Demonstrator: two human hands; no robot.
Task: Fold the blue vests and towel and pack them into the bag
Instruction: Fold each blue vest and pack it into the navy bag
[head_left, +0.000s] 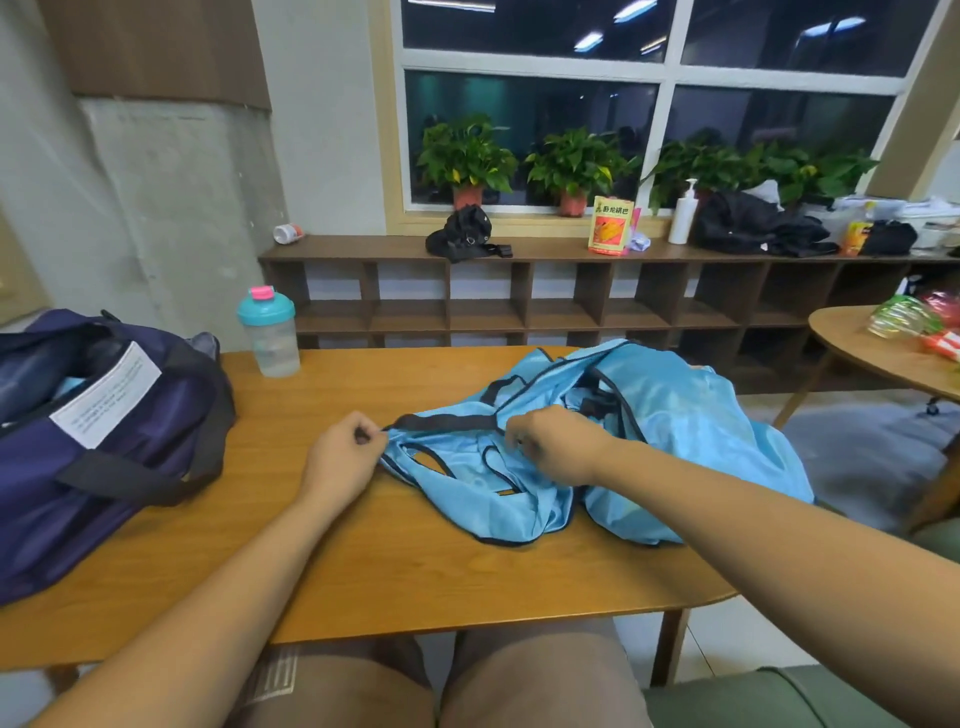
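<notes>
Wooden table, window plants behind. Pinching trim of crumpled, unfolded blue vests mid-table with left hand and right hand. Open bag at left, something pale blue inside; towel unseen.

A wooden table holds a clear shaker bottle with a teal lid near its far edge. Behind, a low brown cubby shelf carries a black pouch, an orange packet, a white pump bottle and dark clothing. Potted plants line the dark window.
</notes>
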